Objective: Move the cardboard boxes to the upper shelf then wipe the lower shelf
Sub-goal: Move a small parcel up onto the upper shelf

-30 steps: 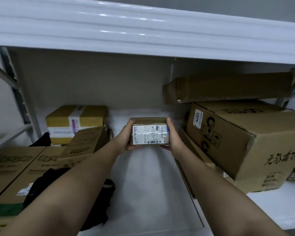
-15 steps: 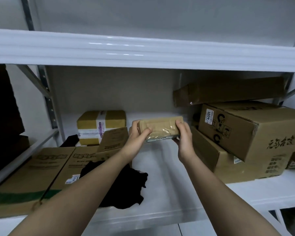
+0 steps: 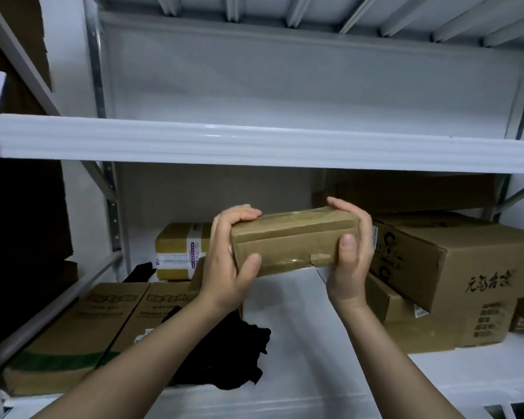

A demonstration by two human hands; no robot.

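— What have the hands got?
— I see my left hand (image 3: 224, 261) and right hand (image 3: 350, 255) clasping the ends of a small taped box (image 3: 294, 243), fingers over its top, thumbs on its front.
— Where is it?
— In the air, above the lower shelf (image 3: 285, 313) and below the upper shelf (image 3: 254, 143) edge. A black cloth (image 3: 230, 355) lies below; big cartons (image 3: 454, 261) sit stacked to the right.

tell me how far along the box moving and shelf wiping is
Barely begun. Done: nothing shows on the upper shelf yet. In hand: the left hand and right hand hold a small taped box below the upper shelf's edge. Left: the yellow box, flat cartons and large boxes sit on the lower shelf, unwiped; a black cloth lies there.
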